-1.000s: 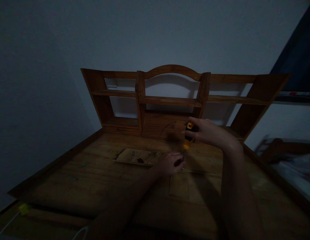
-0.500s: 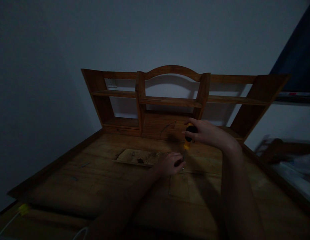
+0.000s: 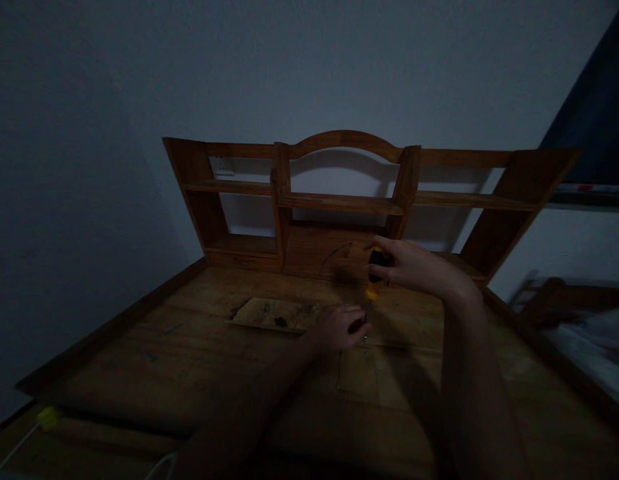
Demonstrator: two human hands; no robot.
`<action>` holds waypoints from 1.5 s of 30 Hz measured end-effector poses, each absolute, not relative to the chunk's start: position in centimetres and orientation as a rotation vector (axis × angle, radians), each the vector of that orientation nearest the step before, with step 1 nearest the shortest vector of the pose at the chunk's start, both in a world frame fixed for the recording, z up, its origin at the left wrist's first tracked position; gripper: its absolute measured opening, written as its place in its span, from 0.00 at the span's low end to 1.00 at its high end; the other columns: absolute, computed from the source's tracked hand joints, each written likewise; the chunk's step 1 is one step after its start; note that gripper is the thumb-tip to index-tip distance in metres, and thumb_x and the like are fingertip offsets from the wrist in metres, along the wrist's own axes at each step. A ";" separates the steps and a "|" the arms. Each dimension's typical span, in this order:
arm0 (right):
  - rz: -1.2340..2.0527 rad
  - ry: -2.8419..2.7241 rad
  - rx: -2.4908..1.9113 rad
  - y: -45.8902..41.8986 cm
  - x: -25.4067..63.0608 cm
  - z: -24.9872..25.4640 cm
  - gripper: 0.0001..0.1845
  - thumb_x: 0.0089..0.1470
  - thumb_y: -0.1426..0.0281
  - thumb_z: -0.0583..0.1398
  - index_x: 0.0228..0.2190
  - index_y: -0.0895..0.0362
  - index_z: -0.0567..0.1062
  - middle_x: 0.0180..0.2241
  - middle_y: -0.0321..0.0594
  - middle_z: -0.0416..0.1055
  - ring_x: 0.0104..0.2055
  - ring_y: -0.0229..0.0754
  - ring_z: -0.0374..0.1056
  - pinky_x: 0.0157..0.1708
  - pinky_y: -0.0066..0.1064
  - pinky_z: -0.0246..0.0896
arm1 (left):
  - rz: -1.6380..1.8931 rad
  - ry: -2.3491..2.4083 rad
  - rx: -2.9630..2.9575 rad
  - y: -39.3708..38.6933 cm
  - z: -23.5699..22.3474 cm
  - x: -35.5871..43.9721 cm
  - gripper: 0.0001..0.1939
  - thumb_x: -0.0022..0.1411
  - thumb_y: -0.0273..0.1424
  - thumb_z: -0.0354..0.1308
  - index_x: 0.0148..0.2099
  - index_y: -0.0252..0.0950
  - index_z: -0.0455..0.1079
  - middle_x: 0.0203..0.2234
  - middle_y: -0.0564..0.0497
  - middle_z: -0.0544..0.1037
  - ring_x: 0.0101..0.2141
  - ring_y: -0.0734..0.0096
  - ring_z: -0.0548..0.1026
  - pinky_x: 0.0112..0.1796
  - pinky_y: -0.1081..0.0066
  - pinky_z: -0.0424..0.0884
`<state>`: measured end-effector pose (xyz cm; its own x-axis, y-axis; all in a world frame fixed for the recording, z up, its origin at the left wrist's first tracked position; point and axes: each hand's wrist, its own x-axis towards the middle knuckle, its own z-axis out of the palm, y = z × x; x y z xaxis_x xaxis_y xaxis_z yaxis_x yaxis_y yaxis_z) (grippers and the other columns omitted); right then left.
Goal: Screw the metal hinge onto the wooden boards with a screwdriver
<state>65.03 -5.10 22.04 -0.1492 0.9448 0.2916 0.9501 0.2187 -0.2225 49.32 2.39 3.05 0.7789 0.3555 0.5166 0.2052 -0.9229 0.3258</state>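
My right hand (image 3: pixel 406 267) is closed round the yellow-and-black handle of a screwdriver (image 3: pixel 373 292), which stands nearly upright with its shaft pointing down. Low on that shaft, the fingertips of my left hand (image 3: pixel 339 328) are pinched together; what lies between them is hidden. Just under those fingers a small shiny metal bit (image 3: pixel 365 337) shows, too small to name. Beneath both hands is the wooden desktop (image 3: pixel 269 373), with a small rectangular wood piece (image 3: pixel 358 372) just in front of the left hand. Beside that hand lies a rough, damaged wood strip (image 3: pixel 269 313) with a dark hole.
A wooden shelf unit (image 3: pixel 342 200) stands along the back of the desk against the wall. Small thin items (image 3: pixel 172 328) lie on the left of the desktop. A yellow plug-like piece (image 3: pixel 48 418) on a white cord is at the front left. The light is dim.
The screwdriver handle has turned slightly and the right fingers have shifted a little on it. My left hand stays in nearly the same place.
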 end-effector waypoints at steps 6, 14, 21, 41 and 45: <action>-0.090 -2.117 -1.801 -4.8 65.1 21.8 0.14 0.55 0.60 0.58 0.41 0.54 0.71 0.33 0.41 0.75 0.32 0.43 0.70 0.29 0.30 0.57 | 0.840 0.418 2.731 2.4 3.1 49.3 0.11 0.68 0.35 0.51 0.34 0.36 0.64 0.31 0.51 0.73 0.35 0.69 0.72 0.37 0.71 0.66; -0.034 -2.149 -1.753 -4.9 65.3 22.0 0.17 0.56 0.60 0.58 0.46 0.53 0.71 0.37 0.41 0.76 0.35 0.44 0.71 0.32 0.30 0.60 | 0.866 0.410 2.732 2.6 2.7 49.3 0.11 0.68 0.36 0.50 0.34 0.36 0.64 0.31 0.51 0.73 0.35 0.69 0.72 0.38 0.71 0.66; -0.150 -2.075 -1.829 -4.5 65.1 21.8 0.24 0.56 0.52 0.58 0.47 0.55 0.70 0.33 0.44 0.76 0.33 0.47 0.71 0.31 0.32 0.61 | 0.870 0.416 2.714 2.5 2.8 49.3 0.11 0.68 0.36 0.50 0.34 0.36 0.65 0.31 0.50 0.73 0.35 0.69 0.73 0.39 0.70 0.67; -0.046 -2.148 -1.741 -4.7 65.2 21.9 0.22 0.53 0.61 0.61 0.48 0.53 0.68 0.38 0.40 0.76 0.37 0.45 0.71 0.33 0.30 0.60 | 0.854 0.436 2.714 2.4 2.9 49.3 0.10 0.67 0.35 0.51 0.33 0.36 0.65 0.31 0.51 0.73 0.35 0.70 0.73 0.37 0.71 0.66; 0.062 -2.220 -1.628 -4.8 65.2 22.0 0.20 0.53 0.66 0.60 0.49 0.50 0.68 0.41 0.37 0.75 0.38 0.42 0.71 0.35 0.29 0.60 | 0.855 0.429 2.717 2.4 3.0 49.2 0.10 0.68 0.35 0.51 0.34 0.36 0.65 0.31 0.51 0.73 0.35 0.70 0.73 0.37 0.71 0.66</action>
<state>65.24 -4.82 21.99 -0.2525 0.9265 0.2791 0.9094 0.3257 -0.2585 49.20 2.39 2.97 0.7832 0.3529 0.5120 0.1993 -0.9224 0.3308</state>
